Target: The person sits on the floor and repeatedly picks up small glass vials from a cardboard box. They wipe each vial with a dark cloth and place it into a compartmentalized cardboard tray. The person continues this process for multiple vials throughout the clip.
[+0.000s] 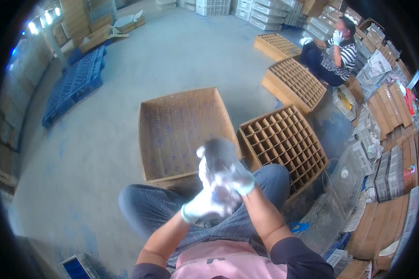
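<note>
My left hand, in a white glove, is closed around the lower part of a dark, rounded object blurred by motion. On the right side of that object lies my right hand, gloved too, its fingers over it. What exactly the object is cannot be told. Just beyond my hands stands an open cardboard box with round marks on its bottom. To its right a divided cardboard box shows rows of square cells. My knees are on either side of my hands.
More divided boxes reach towards a seated person in gloves at the upper right. A blue plastic pallet lies on the left. Stacked crates and flattened cardboard line the right side. A small crate is at lower left.
</note>
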